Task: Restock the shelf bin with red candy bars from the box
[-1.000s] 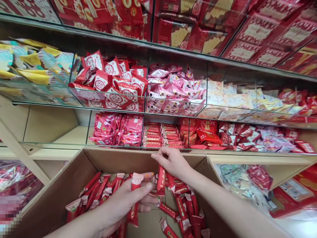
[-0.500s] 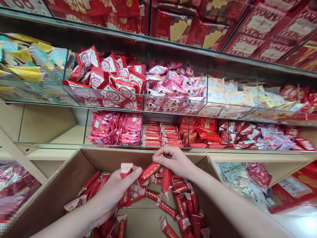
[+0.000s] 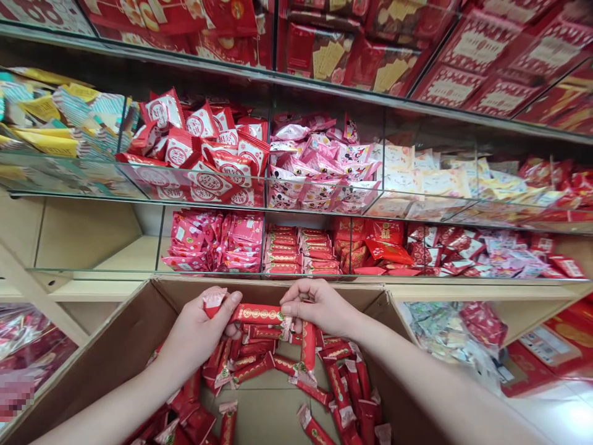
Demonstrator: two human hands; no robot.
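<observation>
Above a cardboard box [image 3: 118,330], a red-wrapped snack bar [image 3: 259,314] with gold lettering lies level between my two hands. My left hand [image 3: 199,327] is closed around its left end and also grips another red bar, whose pale pink crimped end [image 3: 214,298] sticks up by the thumb. With thumb and fingers, my right hand [image 3: 322,306] pinches the right end of the level bar. A further red bar [image 3: 308,347] hangs down from the right hand's fingers. Many loose bars of the same kind [image 3: 340,386] lie in the box below.
Behind the box, a glass-fronted shelf compartment holds stacked red bars [image 3: 281,250], with pink packets [image 3: 215,238] to its left and red packets [image 3: 384,238] to its right. Higher up are red-and-white packets [image 3: 204,145]. Clear plastic bags [image 3: 451,340] stand right of the box.
My left hand has moved up and left, its upright bar tilting with it. The bar between my hands has turned from slanted to level. My right hand stays nearly in place.
</observation>
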